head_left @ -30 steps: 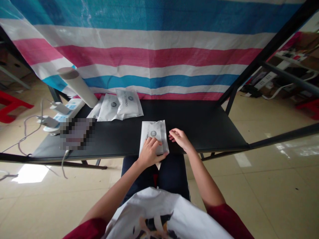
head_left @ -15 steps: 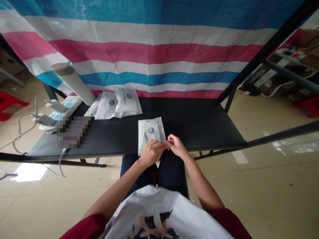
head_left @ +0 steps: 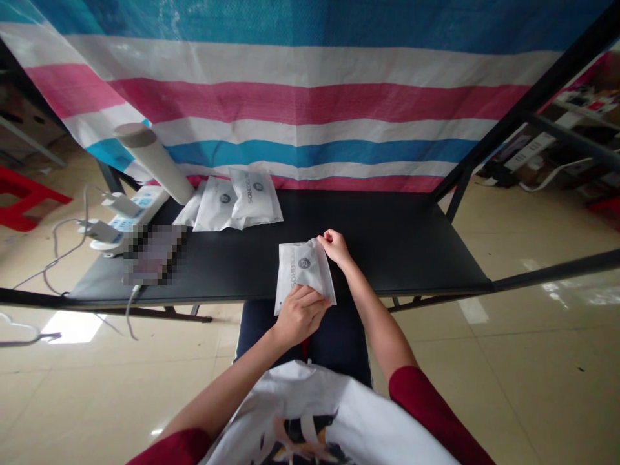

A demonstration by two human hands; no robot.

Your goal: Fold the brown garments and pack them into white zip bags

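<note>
A frosted plastic bag with grey lettering and a round logo lies at the front edge of the black table, its near end hanging over my lap. My left hand is closed on the bag's near end, fingers across its front. At the far right corner of the same bag, my right hand pinches the edge between thumb and curled fingers. What is inside the bag cannot be made out. Several similar bags lie overlapping at the back left of the table.
To the left are a white bottle with a brownish lid, a power strip with plugged-in chargers, and a blurred-out phone-like object with a cable. A striped sheet hangs behind the table, beside a black frame bar.
My right hand has moved away from my left hand, up along the bag's right edge to its far corner. The bag sits slightly lower, and my left hand still holds it.
</note>
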